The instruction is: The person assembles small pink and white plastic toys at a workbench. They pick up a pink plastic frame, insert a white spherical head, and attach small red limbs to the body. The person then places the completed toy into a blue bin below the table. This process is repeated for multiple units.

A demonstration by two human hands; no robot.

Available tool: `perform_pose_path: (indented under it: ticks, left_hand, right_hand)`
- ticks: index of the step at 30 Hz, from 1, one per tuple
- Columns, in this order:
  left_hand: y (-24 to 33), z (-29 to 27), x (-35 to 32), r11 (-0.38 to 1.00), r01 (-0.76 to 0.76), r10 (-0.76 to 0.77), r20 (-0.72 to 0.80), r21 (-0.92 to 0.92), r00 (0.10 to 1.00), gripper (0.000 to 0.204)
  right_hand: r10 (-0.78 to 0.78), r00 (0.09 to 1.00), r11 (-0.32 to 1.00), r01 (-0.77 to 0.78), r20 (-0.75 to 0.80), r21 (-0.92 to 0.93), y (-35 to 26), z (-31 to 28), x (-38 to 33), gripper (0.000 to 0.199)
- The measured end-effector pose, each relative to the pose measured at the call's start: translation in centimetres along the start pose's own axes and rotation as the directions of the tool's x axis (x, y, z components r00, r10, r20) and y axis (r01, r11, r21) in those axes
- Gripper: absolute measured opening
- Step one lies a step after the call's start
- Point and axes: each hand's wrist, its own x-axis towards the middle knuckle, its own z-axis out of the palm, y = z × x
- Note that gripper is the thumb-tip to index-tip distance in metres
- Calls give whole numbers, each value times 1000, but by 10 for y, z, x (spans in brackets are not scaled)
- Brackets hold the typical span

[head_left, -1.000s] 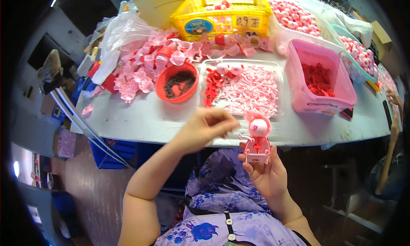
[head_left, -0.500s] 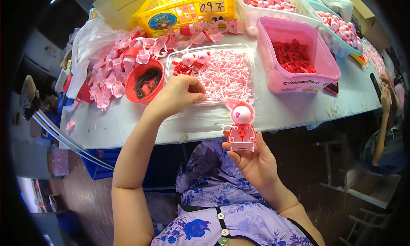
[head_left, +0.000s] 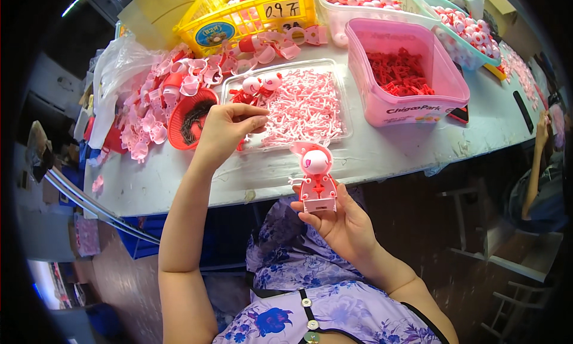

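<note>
Fingertips of the left hand (head_left: 230, 126), pinched over the clear tray (head_left: 343, 114) of small pink parts (head_left: 301, 105) on the desk (head_left: 388, 150), should probably lift just one piece, while the right hand (head_left: 340, 221) grips the pink toy figure (head_left: 315, 177) upright near the desk edge.

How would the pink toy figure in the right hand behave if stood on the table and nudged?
The toy looks like thin moulded plastic, so probably light and stiff. Its big round head over a narrow base suggests it tips easily. The thin side arms look snappable.
</note>
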Motion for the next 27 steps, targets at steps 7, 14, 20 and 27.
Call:
perform_pose_path:
  ticks: [7,14,20,27]
  left_hand:
    - [30,17,-30,972,-59,54,-29,-227,998,17]
    - [36,63,-77,972,-236,236,122,-18,964,14]
    - [43,70,-80,942,-304,297,71,143,952,15]
    - [48,74,-81,939,-259,257,39,226,966,15]
  right_hand:
    - [-25,1000,999,25,16,-37,3,3,4,47]
    - [-50,998,999,51,43,-6,12,5,10,39]
    - [-80,995,996,77,61,37,19,-4,14,36]
    - [-125,989,992,122,74,37,18,4,16,35]
